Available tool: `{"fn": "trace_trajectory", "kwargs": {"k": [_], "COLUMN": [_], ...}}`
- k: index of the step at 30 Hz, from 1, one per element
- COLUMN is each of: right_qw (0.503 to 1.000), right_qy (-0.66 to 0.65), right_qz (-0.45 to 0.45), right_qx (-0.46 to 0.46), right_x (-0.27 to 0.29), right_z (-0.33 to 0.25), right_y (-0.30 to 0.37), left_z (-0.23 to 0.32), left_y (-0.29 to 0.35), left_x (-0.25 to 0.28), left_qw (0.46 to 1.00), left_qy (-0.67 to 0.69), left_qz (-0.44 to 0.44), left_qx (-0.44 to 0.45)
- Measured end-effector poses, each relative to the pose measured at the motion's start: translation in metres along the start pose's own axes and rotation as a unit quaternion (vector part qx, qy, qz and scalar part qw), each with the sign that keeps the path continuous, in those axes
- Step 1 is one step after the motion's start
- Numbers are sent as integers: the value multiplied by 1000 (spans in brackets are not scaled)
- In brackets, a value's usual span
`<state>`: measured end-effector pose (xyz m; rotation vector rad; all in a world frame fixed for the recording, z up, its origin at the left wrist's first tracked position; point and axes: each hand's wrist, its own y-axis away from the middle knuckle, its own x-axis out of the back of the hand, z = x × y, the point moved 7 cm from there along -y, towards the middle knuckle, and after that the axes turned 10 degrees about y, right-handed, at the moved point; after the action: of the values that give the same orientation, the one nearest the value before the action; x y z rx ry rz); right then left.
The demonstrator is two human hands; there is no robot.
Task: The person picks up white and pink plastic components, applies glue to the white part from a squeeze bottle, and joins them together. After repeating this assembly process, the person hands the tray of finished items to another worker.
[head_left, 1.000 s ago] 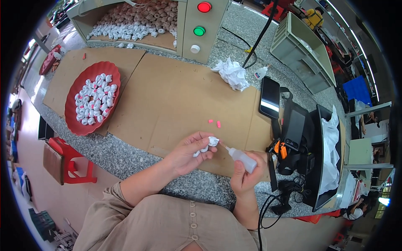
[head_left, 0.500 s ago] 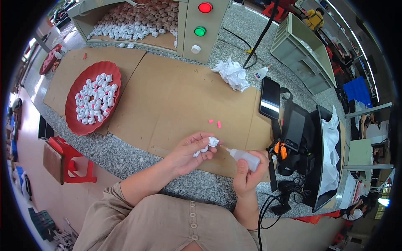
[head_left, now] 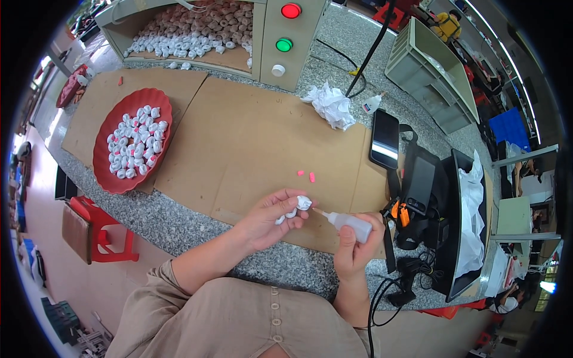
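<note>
My left hand point(head_left: 271, 221) is closed around small white moulded pieces point(head_left: 304, 203), one pinched at the fingertips and others lower against the fingers. In my right hand point(head_left: 358, 243) is a translucent squeeze bottle point(head_left: 351, 225), tilted so that its thin tip comes close to the pinched piece. Whether the tip touches it I cannot tell. Two small pink pieces point(head_left: 311, 177) lie on the cardboard point(head_left: 256, 143) just beyond my hands. To the left, a red scalloped plate point(head_left: 100, 156) bears many white pieces with pink bits on them.
At the back stands a cabinet point(head_left: 292, 59) with red and green buttons, full of white and brownish pieces. Crumpled white paper point(head_left: 332, 106), a second small bottle point(head_left: 371, 104) and a phone point(head_left: 385, 138) lie right of the cardboard. A black tray point(head_left: 441, 262), cables and a grey crate point(head_left: 430, 89) are farther right.
</note>
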<state>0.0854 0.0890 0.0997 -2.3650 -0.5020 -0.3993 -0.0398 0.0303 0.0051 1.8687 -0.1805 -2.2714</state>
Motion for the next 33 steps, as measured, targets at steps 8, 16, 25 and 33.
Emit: {"fn": "trace_trajectory", "kwargs": {"k": [8,16,25,33], "right_qw": [1000,1000,996,932], "right_qy": [-6,14,57,-282], "right_qz": [-4,9,8,86], "right_qx": [-12,12,73,-211], "right_x": [0,2,2,-1], "right_z": [3,-2,-11,21], "right_y": [2,-2,2,1], "left_z": [-1,1,-1,0], "left_y": [0,2,2,2], "left_x": [1,-1,0,1], "left_qw": [1000,1000,1000,1000], "left_qy": [-1,9,22,16], "left_qz": [-6,-5,0,9], "left_qx": [-1,-3,7,6]}}
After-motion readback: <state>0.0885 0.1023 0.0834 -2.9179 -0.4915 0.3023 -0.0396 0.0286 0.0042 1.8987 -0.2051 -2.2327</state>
